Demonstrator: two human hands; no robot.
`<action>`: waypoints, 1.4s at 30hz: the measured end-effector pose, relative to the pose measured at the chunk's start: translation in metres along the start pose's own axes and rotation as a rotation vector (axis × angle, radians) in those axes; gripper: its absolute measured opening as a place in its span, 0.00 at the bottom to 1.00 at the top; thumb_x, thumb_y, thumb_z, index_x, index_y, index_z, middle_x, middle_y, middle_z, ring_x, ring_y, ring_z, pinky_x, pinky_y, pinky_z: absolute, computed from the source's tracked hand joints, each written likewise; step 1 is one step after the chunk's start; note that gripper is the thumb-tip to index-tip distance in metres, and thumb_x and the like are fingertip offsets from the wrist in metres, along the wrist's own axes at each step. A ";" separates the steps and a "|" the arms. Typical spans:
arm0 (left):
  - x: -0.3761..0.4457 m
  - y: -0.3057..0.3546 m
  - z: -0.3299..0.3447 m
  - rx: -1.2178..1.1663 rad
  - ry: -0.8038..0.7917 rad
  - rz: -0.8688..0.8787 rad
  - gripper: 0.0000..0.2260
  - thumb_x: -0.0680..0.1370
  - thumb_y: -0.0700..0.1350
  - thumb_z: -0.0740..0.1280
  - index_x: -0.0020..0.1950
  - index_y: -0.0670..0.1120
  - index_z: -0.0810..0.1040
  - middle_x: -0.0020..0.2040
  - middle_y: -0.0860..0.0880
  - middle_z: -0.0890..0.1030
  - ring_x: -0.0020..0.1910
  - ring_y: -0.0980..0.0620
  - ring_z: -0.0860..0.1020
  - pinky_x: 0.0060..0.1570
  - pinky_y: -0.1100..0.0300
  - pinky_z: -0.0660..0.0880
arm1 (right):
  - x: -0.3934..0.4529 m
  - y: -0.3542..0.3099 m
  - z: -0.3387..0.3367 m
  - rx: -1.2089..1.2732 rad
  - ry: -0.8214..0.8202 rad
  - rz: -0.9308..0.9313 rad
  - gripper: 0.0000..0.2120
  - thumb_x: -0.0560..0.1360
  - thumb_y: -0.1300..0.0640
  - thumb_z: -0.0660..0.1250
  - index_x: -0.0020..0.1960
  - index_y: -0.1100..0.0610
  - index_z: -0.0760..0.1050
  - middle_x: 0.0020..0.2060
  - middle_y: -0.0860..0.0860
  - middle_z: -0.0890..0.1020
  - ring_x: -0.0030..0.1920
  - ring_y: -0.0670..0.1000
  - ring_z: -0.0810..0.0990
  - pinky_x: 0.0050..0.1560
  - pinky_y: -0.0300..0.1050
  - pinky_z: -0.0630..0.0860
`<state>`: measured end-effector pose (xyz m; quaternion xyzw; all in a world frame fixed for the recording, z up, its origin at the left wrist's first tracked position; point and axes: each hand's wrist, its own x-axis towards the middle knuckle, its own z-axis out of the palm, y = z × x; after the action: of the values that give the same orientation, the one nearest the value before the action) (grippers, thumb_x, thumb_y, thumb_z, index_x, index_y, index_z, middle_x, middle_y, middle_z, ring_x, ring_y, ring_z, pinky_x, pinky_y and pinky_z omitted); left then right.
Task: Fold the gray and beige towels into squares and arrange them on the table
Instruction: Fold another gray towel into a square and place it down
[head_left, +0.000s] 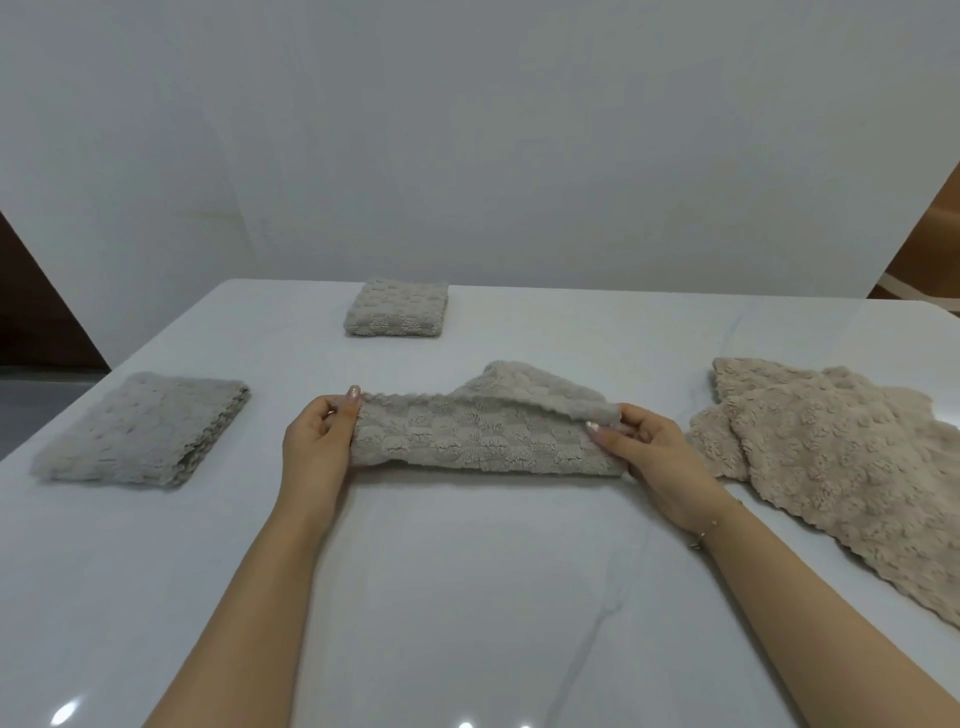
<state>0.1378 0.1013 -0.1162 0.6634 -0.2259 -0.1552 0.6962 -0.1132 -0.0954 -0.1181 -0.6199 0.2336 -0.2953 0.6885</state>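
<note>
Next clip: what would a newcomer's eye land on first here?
The two hands at center, left hand and right hand, pinching the ends of a gray towel mid-fold. Next, the rumpled beige towels at right, then two folded squares: near left and far center.

A white glossy table (467, 597) fills the near part of the scene, its surface faintly veined and catching small bright reflections at the near edge. Behind its far edge stands a plain white backdrop panel (467, 130). A dark brown surface (31, 312) shows at the far left, and a brown one with a pale stripe (930, 249) at the far right.
</note>
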 end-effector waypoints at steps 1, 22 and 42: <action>0.001 -0.001 -0.001 -0.007 -0.002 -0.006 0.15 0.79 0.52 0.65 0.46 0.40 0.78 0.40 0.41 0.79 0.40 0.47 0.77 0.45 0.52 0.75 | 0.002 0.002 -0.001 0.039 0.017 0.011 0.19 0.66 0.55 0.75 0.51 0.66 0.78 0.45 0.56 0.84 0.44 0.51 0.83 0.46 0.39 0.80; 0.009 0.081 -0.003 0.093 -0.068 0.140 0.08 0.81 0.44 0.62 0.46 0.48 0.79 0.39 0.51 0.81 0.36 0.59 0.77 0.43 0.63 0.74 | 0.022 -0.104 0.009 -0.261 0.199 -0.269 0.02 0.74 0.59 0.69 0.43 0.54 0.78 0.31 0.54 0.76 0.30 0.47 0.72 0.29 0.35 0.69; 0.080 0.253 0.002 0.123 -0.081 0.318 0.08 0.81 0.45 0.62 0.43 0.46 0.76 0.40 0.50 0.77 0.40 0.55 0.74 0.46 0.63 0.73 | 0.090 -0.263 0.044 -0.208 0.177 -0.518 0.08 0.78 0.53 0.65 0.42 0.55 0.74 0.35 0.49 0.76 0.36 0.47 0.72 0.37 0.37 0.69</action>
<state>0.1837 0.0758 0.1444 0.6537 -0.3651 -0.0556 0.6605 -0.0487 -0.1416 0.1518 -0.6979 0.1558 -0.4888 0.4998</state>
